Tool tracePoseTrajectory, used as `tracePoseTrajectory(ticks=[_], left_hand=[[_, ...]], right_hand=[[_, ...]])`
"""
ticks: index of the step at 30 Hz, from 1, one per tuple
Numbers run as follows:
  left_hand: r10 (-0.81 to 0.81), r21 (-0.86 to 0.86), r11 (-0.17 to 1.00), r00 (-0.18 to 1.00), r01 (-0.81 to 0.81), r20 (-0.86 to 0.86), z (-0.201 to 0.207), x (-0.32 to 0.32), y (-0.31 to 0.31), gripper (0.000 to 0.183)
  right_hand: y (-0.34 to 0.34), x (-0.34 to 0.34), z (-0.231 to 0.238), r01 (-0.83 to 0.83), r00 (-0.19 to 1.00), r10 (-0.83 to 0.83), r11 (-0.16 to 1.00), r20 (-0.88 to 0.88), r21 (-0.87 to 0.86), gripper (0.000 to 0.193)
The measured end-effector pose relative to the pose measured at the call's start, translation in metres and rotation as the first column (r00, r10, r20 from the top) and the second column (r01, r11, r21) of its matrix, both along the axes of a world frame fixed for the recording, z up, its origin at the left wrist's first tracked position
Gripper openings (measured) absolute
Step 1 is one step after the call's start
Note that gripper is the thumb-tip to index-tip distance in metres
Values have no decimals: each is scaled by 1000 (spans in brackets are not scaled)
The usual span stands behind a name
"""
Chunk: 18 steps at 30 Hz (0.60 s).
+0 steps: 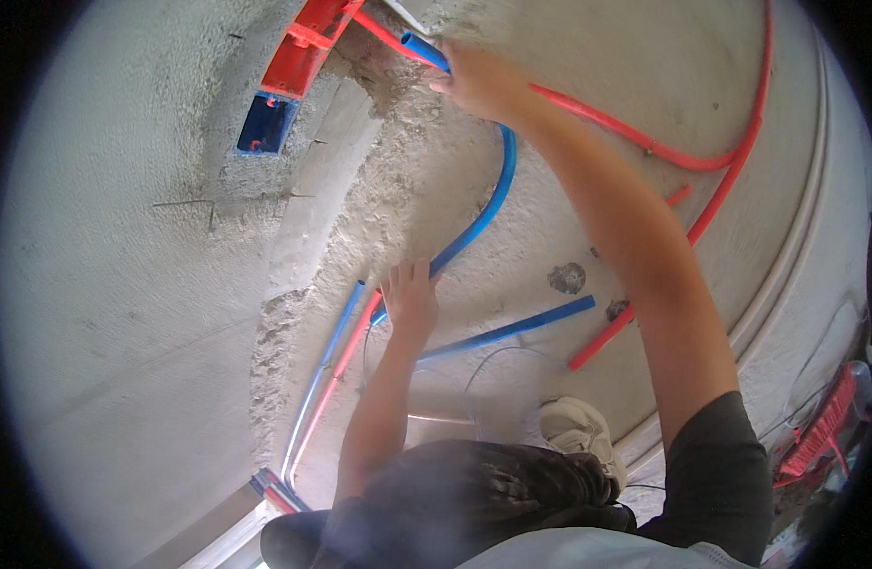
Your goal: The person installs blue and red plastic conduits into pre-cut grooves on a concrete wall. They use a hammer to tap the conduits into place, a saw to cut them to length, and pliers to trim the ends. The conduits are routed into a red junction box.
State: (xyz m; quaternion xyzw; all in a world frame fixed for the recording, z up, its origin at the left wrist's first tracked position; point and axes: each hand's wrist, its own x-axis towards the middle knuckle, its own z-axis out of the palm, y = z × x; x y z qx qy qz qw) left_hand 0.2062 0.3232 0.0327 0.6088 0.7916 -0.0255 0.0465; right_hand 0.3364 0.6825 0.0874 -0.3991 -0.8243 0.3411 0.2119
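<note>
A curved blue conduit pipe (499,194) runs between my two hands, bowed out to the right. My right hand (483,83) is wrapped around it near its upper end, and the open pipe end sticks out to the left of my fingers. Lower down, my left hand (412,296) grips the same pipe, close to the tops of a straight blue pipe (334,351) and a straight red pipe (349,349) that stand along the wall. Where the lower end of the curved pipe meets anything is partly hidden by my left hand.
Red and blue wall boxes (268,123) are set into the rough wall at upper left. Red pipes (626,128) cross the floor at right. A loose blue pipe (512,330) and thin wire (498,353) lie near my shoe (580,429). A red brush-like object (820,427) lies far right.
</note>
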Motion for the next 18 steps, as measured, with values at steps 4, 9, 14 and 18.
tracePoseTrajectory(ticks=[4,9,14,18], left_hand=[[152,94,983,985,-160,84,-12,2,4,30],[182,303,928,973,-219,146,-4,-13,11,39],[235,290,916,957,-278,172,-6,-29,3,56],[284,326,894,951,-308,120,-13,-39,-6,48]], right_hand=[[18,-47,-1,13,998,-21,992,64,123,39],[36,-105,2,-37,999,34,994,33,99,36],[49,-138,-7,18,998,-12,993,-56,115,37],[55,-150,-6,-25,990,48,985,-130,171,36]])
